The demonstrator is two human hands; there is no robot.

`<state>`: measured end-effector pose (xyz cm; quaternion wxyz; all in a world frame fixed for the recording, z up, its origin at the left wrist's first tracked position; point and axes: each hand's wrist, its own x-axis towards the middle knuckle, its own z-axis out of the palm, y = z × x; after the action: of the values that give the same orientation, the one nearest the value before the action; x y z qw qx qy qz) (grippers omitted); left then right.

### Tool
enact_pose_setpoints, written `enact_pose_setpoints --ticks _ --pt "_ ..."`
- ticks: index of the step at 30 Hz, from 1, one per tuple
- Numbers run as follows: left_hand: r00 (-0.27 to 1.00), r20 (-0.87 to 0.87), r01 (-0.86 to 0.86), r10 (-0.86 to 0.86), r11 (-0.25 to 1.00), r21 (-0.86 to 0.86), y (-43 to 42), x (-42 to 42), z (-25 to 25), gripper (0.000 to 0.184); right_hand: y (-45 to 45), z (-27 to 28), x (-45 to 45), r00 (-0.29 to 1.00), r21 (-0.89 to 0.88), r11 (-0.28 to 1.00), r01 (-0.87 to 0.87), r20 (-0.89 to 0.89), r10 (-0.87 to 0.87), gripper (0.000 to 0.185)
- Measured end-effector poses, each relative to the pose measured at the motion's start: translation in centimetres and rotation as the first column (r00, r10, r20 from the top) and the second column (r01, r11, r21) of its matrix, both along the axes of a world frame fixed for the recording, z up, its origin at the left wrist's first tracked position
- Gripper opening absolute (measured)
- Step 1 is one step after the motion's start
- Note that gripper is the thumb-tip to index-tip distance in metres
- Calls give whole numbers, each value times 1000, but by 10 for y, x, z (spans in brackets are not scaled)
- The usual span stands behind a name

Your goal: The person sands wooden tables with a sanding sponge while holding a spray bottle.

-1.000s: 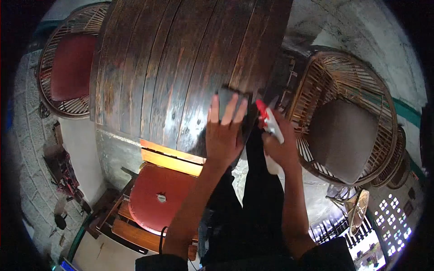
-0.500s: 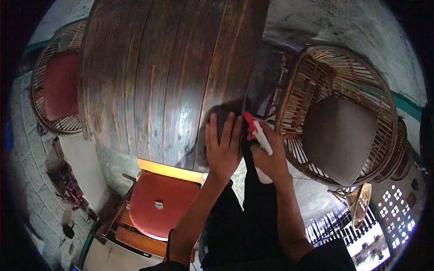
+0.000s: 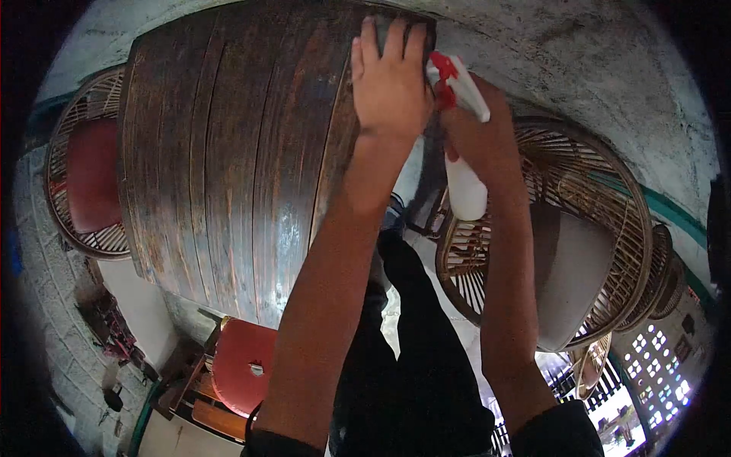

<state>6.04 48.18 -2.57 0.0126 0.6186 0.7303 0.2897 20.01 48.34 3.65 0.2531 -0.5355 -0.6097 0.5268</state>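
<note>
My left hand (image 3: 392, 80) lies flat with its fingers spread on the dark plank table (image 3: 228, 137), close to the far right corner. Whether anything is beneath that palm cannot be made out. Just right of the table edge, my right hand (image 3: 480, 129) is wrapped round a white spray bottle (image 3: 466, 190) with a red and white spray head, which points up and to the left beside my left hand.
A wicker chair with a grey-brown cushion (image 3: 571, 266) stands at the right. Another wicker chair with a red cushion (image 3: 95, 175) is at the left. A red-seated wooden chair (image 3: 242, 362) is by the table's near edge. A rough wall (image 3: 579, 68) rises beyond.
Both hands have moved forward along the table's right edge to its far corner, the spray bottle with them. The grey pad seen under my left hand one second ago no longer shows.
</note>
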Motion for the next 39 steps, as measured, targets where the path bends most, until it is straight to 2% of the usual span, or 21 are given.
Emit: enact_pose_setpoints --ticks 2,3,4,5,7,9,10,14,16,18,19,20,22,23,24,30,32,36,37,38,39 --pt "992 -114 -58 46 993 -107 20 -2 -18 73 -7 8 -3 999 -48 999 18 -35 -19 28" --pt "992 -127 -30 14 991 -128 18 -4 -17 70 -13 8 -3 999 -75 997 35 8 -34 29" --pt "992 -127 -43 27 991 -127 13 -4 -21 70 -17 11 -2 998 -95 994 51 53 -46 30" --pt "995 -95 -21 14 997 -75 4 -4 -24 64 -22 16 2 996 -175 985 -12 81 26 30" --pt "998 -61 -19 17 1000 -17 -19 -8 -18 58 -56 6 9 990 -117 993 20 138 -4 30" --pt "996 87 -23 20 999 31 -70 -9 6 71 -94 8 13 982 -56 997 49 186 -38 30" --pt "996 85 -39 36 999 30 -100 -9 13 71 -113 16 12 986 -94 995 -15 166 31 30" --pt "978 152 -110 143 972 -207 -238 -19 34 76 -190 41 0 975 -216 963 -159 118 187 33" --pt "962 143 -183 231 940 -288 -306 -24 47 81 -228 51 -8 964 -270 939 -213 97 247 36" --pt "950 83 -255 301 901 -350 -369 -34 46 85 -266 51 -14 957 -246 926 -287 -124 264 38" --pt "944 76 -278 321 897 -343 -395 -38 49 85 -282 48 -19 939 -143 929 -341 -94 330 41" --pt "924 81 -323 375 874 -362 -418 -42 52 84 -289 52 -22 883 -249 860 -446 33 468 51" --pt "895 81 -381 439 845 -374 -444 -46 55 84 -318 49 -33 903 -168 888 -427 -30 429 43" --pt "890 97 -380 446 841 -385 -450 -47 55 82 -324 43 -33 884 -130 874 -467 -43 466 42" --pt "885 116 -375 451 838 -397 -451 -47 54 80 -327 47 -39 895 -228 866 -445 -73 440 41" --pt "870 89 -429 485 833 -348 -420 -44 41 74 -293 51 -55 871 -171 865 -471 65 487 40" --pt "875 97 -426 475 848 -314 -399 -47 38 72 -260 61 -63 850 -327 829 -454 121 513 42" --pt "904 93 -371 416 875 -312 -314 -60 40 68 -181 60 -72 864 -301 867 -397 196 464 42" --pt "906 127 -348 403 881 -320 -284 -62 46 67 -167 45 -68 910 -206 913 -351 155 385 44" --pt "910 130 -337 395 883 -327 -256 -64 46 67 -150 41 -64 913 -213 916 -341 158 376 44" --pt "918 117 -330 378 895 -300 -225 -66 44 68 -127 40 -65 913 -132 923 -362 149 379 45"
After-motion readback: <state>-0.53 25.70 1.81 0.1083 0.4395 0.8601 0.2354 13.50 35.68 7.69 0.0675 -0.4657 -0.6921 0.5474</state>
